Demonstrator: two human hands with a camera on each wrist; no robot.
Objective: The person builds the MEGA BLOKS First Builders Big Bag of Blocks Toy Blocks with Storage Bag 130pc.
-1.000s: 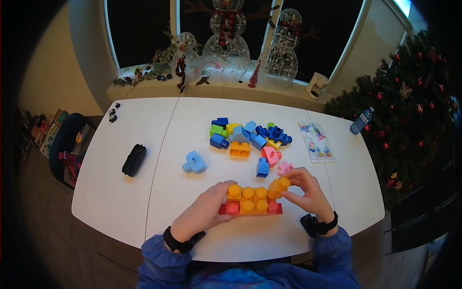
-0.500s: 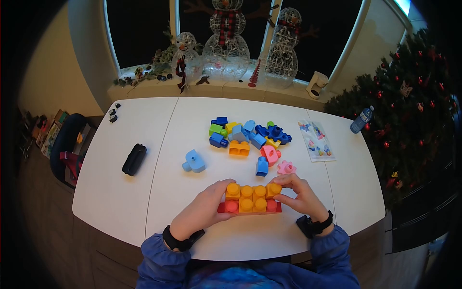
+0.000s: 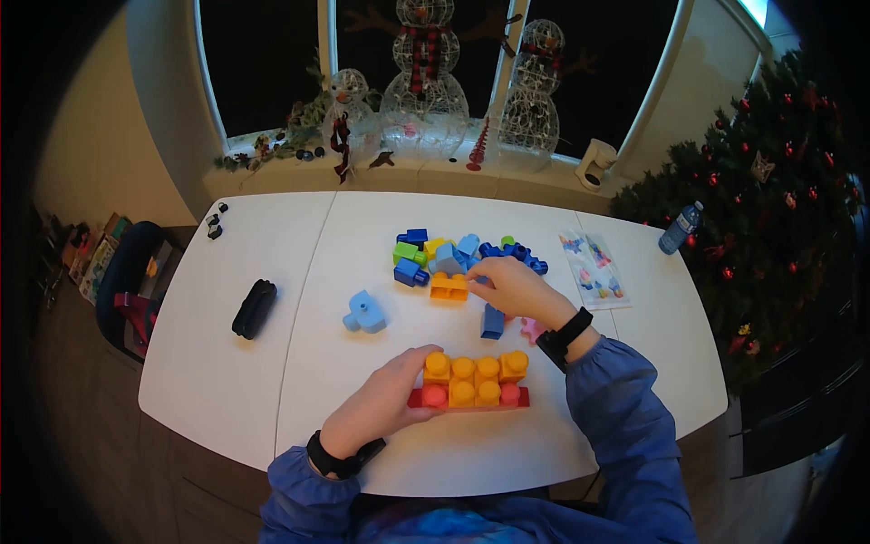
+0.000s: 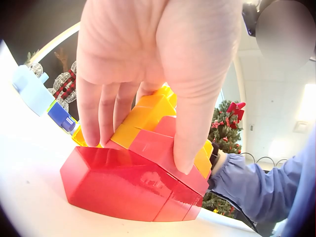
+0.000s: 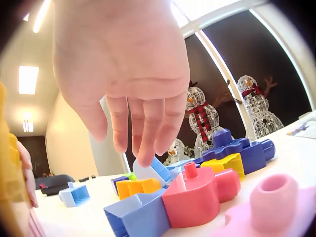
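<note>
Beneath the right hand (image 3: 521,288), its empty fingers loosely parted, lie scattered blocks (image 3: 449,288); between thumb and fingers, the left hand (image 3: 379,403) clasps a red-and-orange stack (image 3: 475,376).

In the lower part of the head view, loose blue fabric sleeves (image 3: 625,408), softly wrinkled and gathered at the cuffs, join a blue top with a swirled patch of brighter blue and purple (image 3: 444,524) at bottom centre, and black wrist straps (image 3: 328,461) carry small dark devices (image 3: 551,349).
</note>
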